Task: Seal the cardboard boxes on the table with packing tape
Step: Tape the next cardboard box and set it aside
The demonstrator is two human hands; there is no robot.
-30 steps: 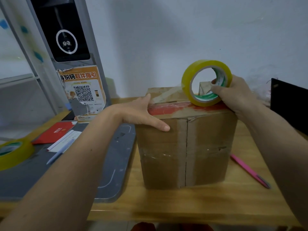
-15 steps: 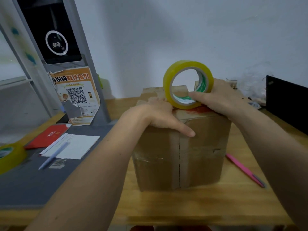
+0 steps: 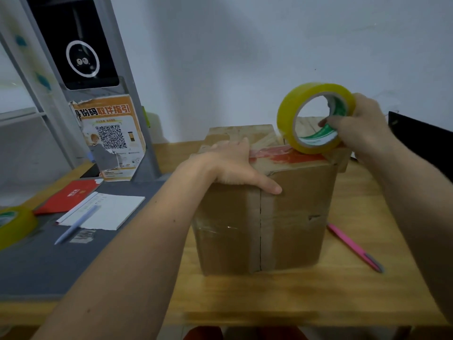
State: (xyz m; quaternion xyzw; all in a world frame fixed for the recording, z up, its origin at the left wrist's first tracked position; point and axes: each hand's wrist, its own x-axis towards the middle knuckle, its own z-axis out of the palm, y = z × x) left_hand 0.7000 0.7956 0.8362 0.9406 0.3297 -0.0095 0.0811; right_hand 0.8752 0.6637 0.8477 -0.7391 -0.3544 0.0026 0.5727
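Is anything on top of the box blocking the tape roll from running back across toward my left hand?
Only the left hand itself, resting flat on the cardboard box at its left top edge. The tape roll, gripped by the right hand, stands on the right end, and the box top between them shows nothing else.

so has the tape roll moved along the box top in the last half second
Yes. The tape roll in the right hand has travelled right along the cardboard box, from beside the left hand to the box's right edge.
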